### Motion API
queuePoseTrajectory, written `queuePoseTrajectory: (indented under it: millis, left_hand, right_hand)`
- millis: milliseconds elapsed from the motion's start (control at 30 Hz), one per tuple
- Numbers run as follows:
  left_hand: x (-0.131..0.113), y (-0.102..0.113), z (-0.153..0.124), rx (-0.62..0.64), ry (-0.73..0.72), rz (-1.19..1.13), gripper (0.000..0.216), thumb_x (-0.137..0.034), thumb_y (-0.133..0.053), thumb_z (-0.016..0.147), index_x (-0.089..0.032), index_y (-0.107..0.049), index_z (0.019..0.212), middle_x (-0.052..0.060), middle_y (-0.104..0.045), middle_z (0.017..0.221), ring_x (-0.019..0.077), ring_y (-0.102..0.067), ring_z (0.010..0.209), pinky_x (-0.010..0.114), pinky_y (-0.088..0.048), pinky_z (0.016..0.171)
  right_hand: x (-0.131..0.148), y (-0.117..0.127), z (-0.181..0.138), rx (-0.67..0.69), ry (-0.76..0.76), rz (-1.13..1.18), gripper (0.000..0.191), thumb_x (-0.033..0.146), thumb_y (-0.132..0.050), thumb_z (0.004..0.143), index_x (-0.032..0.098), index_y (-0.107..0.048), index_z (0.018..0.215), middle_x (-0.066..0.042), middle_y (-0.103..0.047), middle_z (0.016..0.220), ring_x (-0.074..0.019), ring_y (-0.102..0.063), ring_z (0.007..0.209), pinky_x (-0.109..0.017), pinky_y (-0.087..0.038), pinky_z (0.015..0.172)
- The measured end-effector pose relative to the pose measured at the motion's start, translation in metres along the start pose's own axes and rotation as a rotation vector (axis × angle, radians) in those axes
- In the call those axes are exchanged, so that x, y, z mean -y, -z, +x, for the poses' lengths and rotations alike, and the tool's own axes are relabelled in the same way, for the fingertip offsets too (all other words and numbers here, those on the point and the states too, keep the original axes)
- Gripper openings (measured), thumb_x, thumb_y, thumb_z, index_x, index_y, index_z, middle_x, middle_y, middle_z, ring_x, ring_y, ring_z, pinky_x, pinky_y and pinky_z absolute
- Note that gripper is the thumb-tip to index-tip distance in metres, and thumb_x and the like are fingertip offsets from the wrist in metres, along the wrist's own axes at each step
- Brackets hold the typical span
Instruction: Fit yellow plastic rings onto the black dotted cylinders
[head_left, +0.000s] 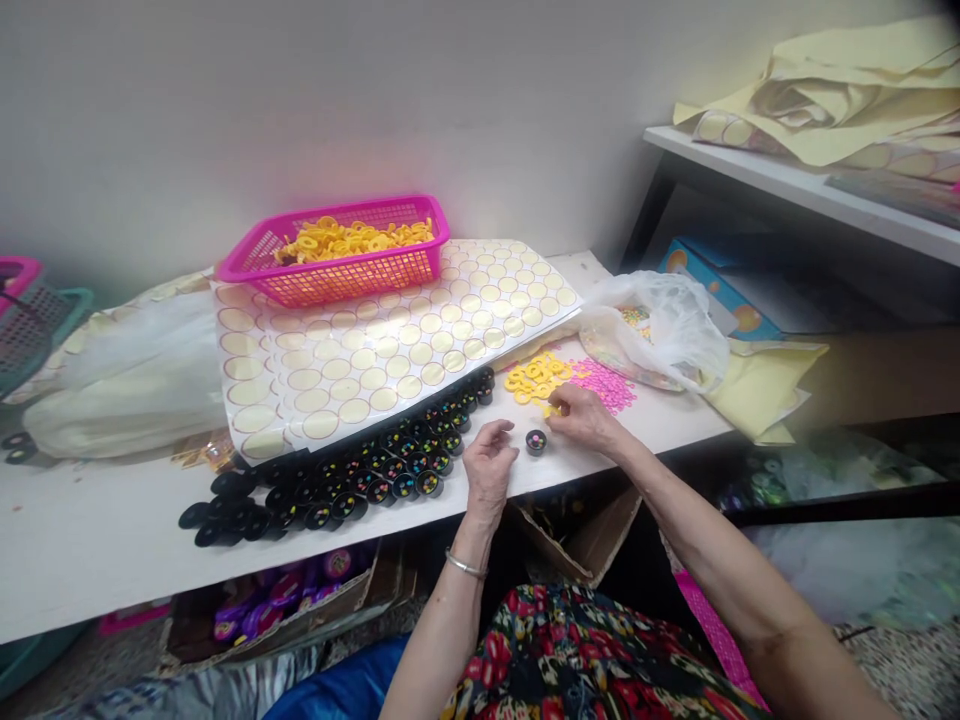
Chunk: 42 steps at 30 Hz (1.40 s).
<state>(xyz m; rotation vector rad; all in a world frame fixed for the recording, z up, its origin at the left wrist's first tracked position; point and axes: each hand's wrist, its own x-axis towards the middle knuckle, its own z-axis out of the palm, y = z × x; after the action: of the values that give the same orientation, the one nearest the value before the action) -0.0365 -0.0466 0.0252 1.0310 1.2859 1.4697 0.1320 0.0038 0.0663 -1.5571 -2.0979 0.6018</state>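
Observation:
A small round black cup (535, 442) with colored bits in it stands by itself on the white table, between my two hands. My left hand (489, 465) is just left of it, fingers loosely curled and apart from the thumb, with nothing visible in them. Right of the cup, my right hand (583, 415) pinches a yellow ring (552, 410) at the edge of a pile of yellow rings (536, 378). Tiny pink pieces (604, 384) lie spread behind that hand. Rows of black cups (390, 467), many with colored bits inside, stand to the left.
A pink basket (352, 290) of yellow rings rests on sheets of round stickers (390, 350). A clear plastic bag (675, 325) with small colored pieces lies at the right, and a whitish bag (142, 370) at the left. Under the table's front edge are open cartons (577, 555).

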Motion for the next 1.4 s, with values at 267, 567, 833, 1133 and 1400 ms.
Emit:
queuePoseTrajectory:
  millis: [267, 567, 833, 1133, 1400]
  left_hand:
    - [-0.041, -0.004, -0.014, 0.132, 0.423, -0.255, 0.03, -0.031, -0.077, 0.051, -0.01, -0.061, 0.066, -0.004, -0.053, 0.051, 0.0025, -0.04, 0.04, 0.016, -0.025, 0.039]
    - [-0.046, -0.009, -0.008, 0.097, 0.509, -0.351, 0.028, -0.027, -0.078, 0.046, -0.008, -0.063, 0.062, -0.001, -0.053, 0.05, 0.0025, -0.039, 0.039, 0.016, -0.023, 0.036]
    - [-0.038, -0.018, -0.003, 0.021, 0.464, -0.364, 0.028, -0.027, -0.079, 0.047, -0.008, -0.063, 0.06, -0.002, -0.052, 0.05, 0.0012, -0.036, 0.041, 0.016, -0.02, 0.038]
    - [-0.016, -0.018, -0.001, -0.068, 0.436, -0.282, 0.035, -0.039, -0.076, 0.053, -0.008, -0.059, 0.056, -0.004, -0.047, 0.045, 0.002, -0.035, 0.038, 0.017, -0.022, 0.039]
    - [-0.01, -0.029, -0.003, -0.081, 0.419, -0.233, 0.034, -0.036, -0.078, 0.048, -0.009, -0.059, 0.053, -0.006, -0.043, 0.041, 0.0014, -0.032, 0.037, 0.017, -0.02, 0.038]
  right_hand:
    - [0.048, 0.008, -0.04, 0.028, 0.297, 0.344, 0.009, 0.009, -0.052, 0.07, 0.017, -0.056, 0.072, 0.001, -0.05, 0.072, -0.0106, -0.047, 0.067, -0.023, -0.037, 0.062]
    - [0.042, -0.001, -0.046, 0.012, 0.261, 0.348, 0.007, 0.023, -0.058, 0.078, 0.019, -0.06, 0.083, 0.0, -0.048, 0.077, -0.011, -0.047, 0.068, -0.023, -0.039, 0.063]
    - [0.029, -0.006, -0.042, -0.034, 0.24, 0.237, 0.011, 0.027, -0.059, 0.078, 0.02, -0.06, 0.087, -0.002, -0.051, 0.085, -0.014, -0.05, 0.078, -0.026, -0.041, 0.069]
    - [0.008, -0.022, -0.038, -0.042, 0.198, 0.11, 0.014, 0.027, -0.058, 0.077, 0.019, -0.06, 0.088, -0.005, -0.053, 0.093, -0.0167, -0.05, 0.086, -0.029, -0.042, 0.074]
    - [0.01, -0.023, -0.039, -0.007, 0.16, 0.188, 0.014, 0.025, -0.059, 0.077, 0.02, -0.061, 0.09, -0.003, -0.052, 0.088, -0.0148, -0.049, 0.083, -0.028, -0.041, 0.074]
